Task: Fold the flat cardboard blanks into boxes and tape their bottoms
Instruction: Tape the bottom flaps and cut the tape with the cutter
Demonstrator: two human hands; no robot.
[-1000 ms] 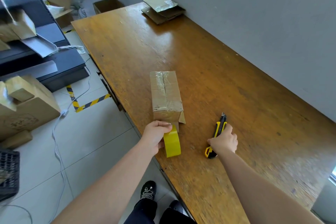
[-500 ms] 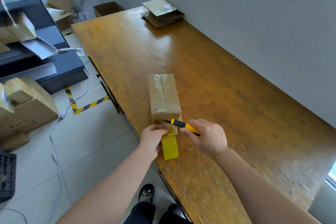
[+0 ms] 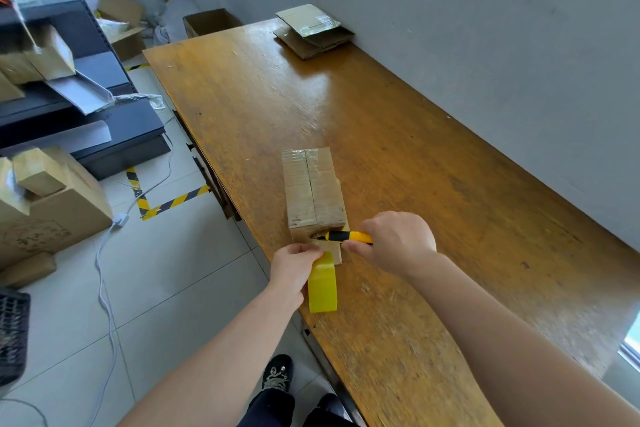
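Near edge of the tabletop (image 3: 398, 135): one folded cardboard box (image 3: 313, 191) lies on its side-length, taped seam facing up, its near end just beside both hands.
Box seam: clear tape runs along the middle join and turns down over the near end, so the bottom looks closed; I judge only the cut from the roll is left.
Left hand (image 3: 294, 269): fingers closed on one yellow tape roll (image 3: 322, 288), held low at the box's near end, likely to keep the strip taut for cutting.
Right hand (image 3: 394, 241): fingers wrapped around one yellow-and-black utility knife (image 3: 343, 236), tip pointing left at the box's near face where the tape comes off.
Why so held: a taut strip braced against the cardboard parts cleanly; a slack one would wrinkle.
Risk: the blade tip sits close to the left fingers.
Far right of the tabletop: one small pile of flat blanks (image 3: 313, 33) against the wall, well apart from the hands; how many are in it I cannot tell.
Count on the tabletop: one box, one roll, one knife, one pile.
Floor at left: several more cartons, outside the work.
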